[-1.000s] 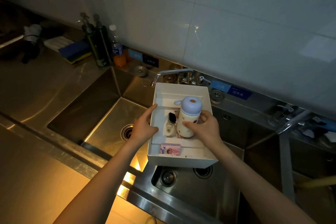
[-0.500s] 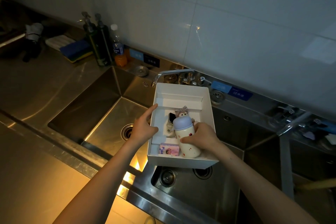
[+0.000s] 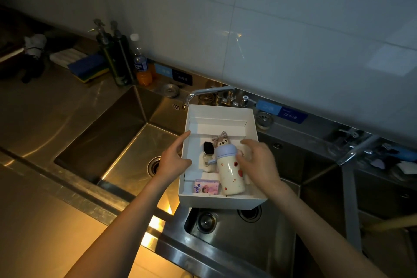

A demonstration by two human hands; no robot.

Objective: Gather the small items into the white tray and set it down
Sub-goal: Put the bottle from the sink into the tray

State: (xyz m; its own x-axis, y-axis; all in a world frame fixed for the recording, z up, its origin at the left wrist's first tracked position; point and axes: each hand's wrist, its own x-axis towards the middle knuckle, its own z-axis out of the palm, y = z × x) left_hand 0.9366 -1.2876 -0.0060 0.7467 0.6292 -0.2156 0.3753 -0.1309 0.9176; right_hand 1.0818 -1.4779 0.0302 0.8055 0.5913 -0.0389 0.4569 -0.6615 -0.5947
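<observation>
Over the sink (image 3: 248,239) now, holding the tray (image 3: 220,111) aloft by its left wall. Left hand (image 3: 172,160) pinching there, thumb inside, forefinger laid along the rim, a narrow grip on that wall alone.

Lying inside, toward the right half: bottle (image 3: 231,174), long axis running near to far, blue cap at the far end, base by the near wall. Just left of it, a watch (image 3: 208,148), with a plush (image 3: 222,140) tucked at the cap. Pink box (image 3: 206,186) flat by the near wall, beside the base.

Hovering on the bottle's right flank: right hand (image 3: 259,165), fingers spread and loose, grip wide, holding nothing. Touching the bottle or just clear of it, impossible to say from here.

Looks like everything gathered, only the setting-down left. Turning on this: tray's right wall directly under that free right hand, nearer than anything else, so probably a drop onto that wall to share the load.

Worth watching: one-sided hold, bottle round and free to roll, only sink beneath, worktop (image 3: 56,108) well apart to the left.
</observation>
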